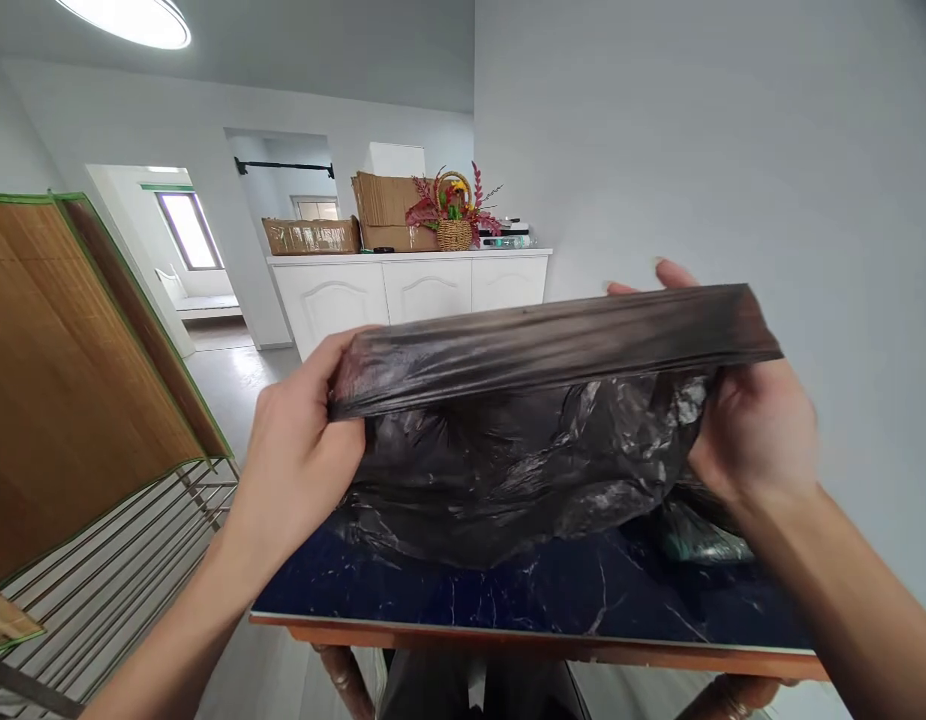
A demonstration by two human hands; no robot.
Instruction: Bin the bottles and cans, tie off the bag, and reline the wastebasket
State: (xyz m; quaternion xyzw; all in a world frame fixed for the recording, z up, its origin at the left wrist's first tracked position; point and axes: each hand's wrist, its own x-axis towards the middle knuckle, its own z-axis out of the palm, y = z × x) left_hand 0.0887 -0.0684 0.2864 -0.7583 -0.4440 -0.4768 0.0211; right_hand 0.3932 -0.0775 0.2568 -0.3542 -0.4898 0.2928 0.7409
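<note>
A black plastic bag (500, 470) is stretched between my two hands above the table, with its rim folded over into a wide, taut cuff (553, 345). At the bag's left end, my left hand (305, 420) is closed on the cuff, thumb in front and below. My right hand (767, 430) holds the other end; its fingers pass behind the cuff and some fingertips show above the upper edge. The crumpled lower part of the bag hangs down to the dark blue marbled tabletop (538, 600). What the bag contains, if anything, is hidden.
Beside my right wrist, a clear plastic-wrapped item (707, 545) lies on the table, partly hidden. A metal rack (133, 580) and a bamboo mat screen (80, 340) stand left. Behind, a white cabinet (425, 290) carries cardboard boxes (313, 237) and a flower basket (454, 235).
</note>
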